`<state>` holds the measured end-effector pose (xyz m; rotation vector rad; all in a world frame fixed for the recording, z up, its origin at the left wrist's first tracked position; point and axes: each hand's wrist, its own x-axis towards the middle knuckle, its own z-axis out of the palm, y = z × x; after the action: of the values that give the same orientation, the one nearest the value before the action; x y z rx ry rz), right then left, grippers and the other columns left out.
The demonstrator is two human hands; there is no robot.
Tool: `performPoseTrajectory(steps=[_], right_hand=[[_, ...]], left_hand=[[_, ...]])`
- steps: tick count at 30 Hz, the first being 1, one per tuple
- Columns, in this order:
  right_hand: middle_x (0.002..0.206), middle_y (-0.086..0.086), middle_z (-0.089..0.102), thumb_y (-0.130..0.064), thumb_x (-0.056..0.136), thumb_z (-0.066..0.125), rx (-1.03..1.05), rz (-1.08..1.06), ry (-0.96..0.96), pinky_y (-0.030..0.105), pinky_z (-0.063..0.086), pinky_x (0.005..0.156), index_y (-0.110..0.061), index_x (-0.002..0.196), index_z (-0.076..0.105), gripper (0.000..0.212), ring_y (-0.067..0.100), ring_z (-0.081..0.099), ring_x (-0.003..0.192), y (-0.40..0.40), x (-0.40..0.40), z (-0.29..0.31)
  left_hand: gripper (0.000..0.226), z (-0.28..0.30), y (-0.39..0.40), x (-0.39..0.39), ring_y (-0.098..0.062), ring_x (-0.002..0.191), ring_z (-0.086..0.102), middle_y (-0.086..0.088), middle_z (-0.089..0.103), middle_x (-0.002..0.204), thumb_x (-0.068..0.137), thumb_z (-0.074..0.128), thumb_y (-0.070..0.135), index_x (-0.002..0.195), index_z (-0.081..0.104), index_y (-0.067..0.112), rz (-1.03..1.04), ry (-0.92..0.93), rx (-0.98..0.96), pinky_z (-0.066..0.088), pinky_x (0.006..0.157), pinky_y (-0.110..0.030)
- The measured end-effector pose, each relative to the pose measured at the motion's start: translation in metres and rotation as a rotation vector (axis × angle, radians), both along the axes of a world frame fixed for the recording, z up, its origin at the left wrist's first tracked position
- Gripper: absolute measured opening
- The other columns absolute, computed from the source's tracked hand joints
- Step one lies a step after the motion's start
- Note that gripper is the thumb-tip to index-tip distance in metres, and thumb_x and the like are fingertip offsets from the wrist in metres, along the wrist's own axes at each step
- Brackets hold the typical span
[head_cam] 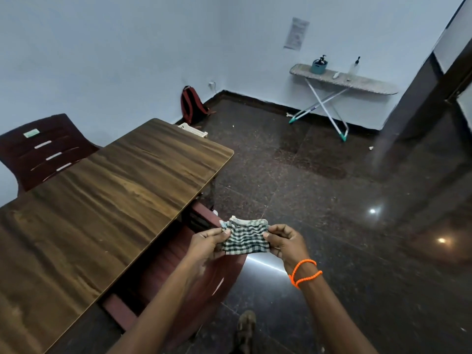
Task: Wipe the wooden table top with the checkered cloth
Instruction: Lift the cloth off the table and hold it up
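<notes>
While both my left hand [208, 238] and right hand [286, 241] pinch the folded cloth [245, 237] beside the table [102, 200], wiping hasn't begun; next I'd lower it onto the wood.

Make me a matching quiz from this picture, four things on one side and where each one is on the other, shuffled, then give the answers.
Things:
1. checkered cloth
2. backpack
3. blue tub
4. orange cord

Places:
A. on the ironing board
B. around the right wrist
C. held between left hand and right hand
D. on the floor against the wall

Pairs: 1-C, 2-D, 3-A, 4-B
</notes>
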<state>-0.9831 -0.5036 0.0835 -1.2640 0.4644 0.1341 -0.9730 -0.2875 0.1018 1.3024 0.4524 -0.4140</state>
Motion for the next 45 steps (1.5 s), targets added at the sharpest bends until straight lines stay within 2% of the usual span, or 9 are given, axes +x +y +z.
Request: performPoseTrajectory(steps=[7, 11, 15, 18, 23, 30, 33, 42, 45], right_hand=[[0.088, 0.014, 0.071, 0.008, 0.077, 0.071, 0.004, 0.044, 0.020, 0.043, 0.053, 0.075, -0.006, 0.086, 0.066, 0.018, 0.025, 0.067, 0.078, -0.066, 0.121, -0.022], [0.087, 0.013, 0.071, 0.008, 0.077, 0.071, 0.000, 0.070, 0.002, 0.035, 0.056, 0.067, -0.006, 0.087, 0.066, 0.018, 0.023, 0.067, 0.077, -0.105, 0.187, -0.011], [0.085, 0.013, 0.069, 0.008, 0.077, 0.071, 0.014, 0.074, 0.000, 0.031, 0.055, 0.062, -0.007, 0.086, 0.065, 0.018, 0.022, 0.065, 0.076, -0.148, 0.250, -0.003], [0.084, 0.012, 0.069, 0.007, 0.077, 0.071, 0.007, 0.093, 0.013, 0.031, 0.054, 0.061, -0.008, 0.085, 0.066, 0.018, 0.021, 0.066, 0.075, -0.182, 0.301, -0.004], [0.081, 0.011, 0.069, 0.008, 0.077, 0.070, 0.022, 0.164, -0.002, 0.032, 0.045, 0.065, -0.010, 0.080, 0.066, 0.019, 0.023, 0.061, 0.074, -0.230, 0.396, -0.005], [0.085, 0.014, 0.068, 0.007, 0.077, 0.070, -0.056, 0.291, -0.010, 0.031, 0.046, 0.060, -0.012, 0.079, 0.066, 0.019, 0.021, 0.062, 0.070, -0.284, 0.528, 0.009], [0.080, 0.009, 0.070, 0.009, 0.079, 0.068, -0.043, 0.321, 0.005, 0.026, 0.052, 0.057, -0.009, 0.082, 0.065, 0.019, 0.014, 0.065, 0.064, -0.289, 0.582, 0.010], [0.079, 0.010, 0.071, 0.013, 0.080, 0.066, -0.006, 0.433, 0.045, 0.025, 0.054, 0.055, -0.006, 0.081, 0.065, 0.019, 0.013, 0.066, 0.061, -0.234, 0.754, -0.015], [0.079, 0.010, 0.071, 0.014, 0.079, 0.065, -0.017, 0.465, 0.066, 0.027, 0.056, 0.057, -0.005, 0.080, 0.064, 0.020, 0.013, 0.066, 0.062, -0.205, 0.807, -0.023]], left_hand=[[0.019, -0.020, -0.069, 0.108, -0.009, 0.062, 0.071, -0.007, 0.075, 0.080, 0.087, 0.069, 0.006, 0.105, 0.071, 0.000, 0.070, 0.009, -0.007, 0.051, 0.047, -0.019], [0.018, -0.016, -0.111, 0.168, -0.010, 0.062, 0.070, -0.008, 0.075, 0.083, 0.085, 0.071, 0.006, 0.102, 0.072, 0.002, 0.101, 0.008, -0.001, 0.052, 0.048, -0.019], [0.032, -0.005, -0.151, 0.231, -0.018, 0.079, 0.074, -0.016, 0.074, 0.097, 0.077, 0.077, 0.011, 0.107, 0.072, 0.001, 0.092, 0.006, -0.015, 0.057, 0.060, -0.024], [0.026, -0.005, -0.183, 0.278, -0.014, 0.079, 0.073, -0.013, 0.076, 0.094, 0.079, 0.077, 0.009, 0.104, 0.073, 0.004, 0.134, -0.002, -0.003, 0.054, 0.056, -0.018], [0.039, -0.010, -0.234, 0.361, -0.024, 0.093, 0.072, -0.011, 0.076, 0.094, 0.074, 0.080, 0.009, 0.111, 0.070, 0.001, 0.208, 0.012, -0.021, 0.056, 0.087, -0.035], [0.016, 0.003, -0.294, 0.464, -0.007, 0.067, 0.072, 0.009, 0.075, 0.071, 0.084, 0.072, 0.006, 0.099, 0.072, 0.007, 0.301, 0.005, -0.046, 0.057, 0.060, -0.024], [0.020, 0.007, -0.303, 0.507, -0.010, 0.068, 0.072, -0.005, 0.077, 0.083, 0.084, 0.072, 0.004, 0.104, 0.071, 0.004, 0.351, 0.029, -0.047, 0.057, 0.055, -0.023], [0.025, -0.025, -0.261, 0.652, -0.016, 0.088, 0.073, -0.010, 0.076, 0.098, 0.084, 0.073, 0.010, 0.109, 0.073, 0.005, 0.502, 0.037, -0.030, 0.058, 0.065, -0.027], [0.022, -0.033, -0.239, 0.701, -0.014, 0.082, 0.073, -0.011, 0.076, 0.097, 0.085, 0.071, 0.008, 0.107, 0.073, 0.005, 0.540, 0.059, -0.022, 0.057, 0.060, -0.025]])
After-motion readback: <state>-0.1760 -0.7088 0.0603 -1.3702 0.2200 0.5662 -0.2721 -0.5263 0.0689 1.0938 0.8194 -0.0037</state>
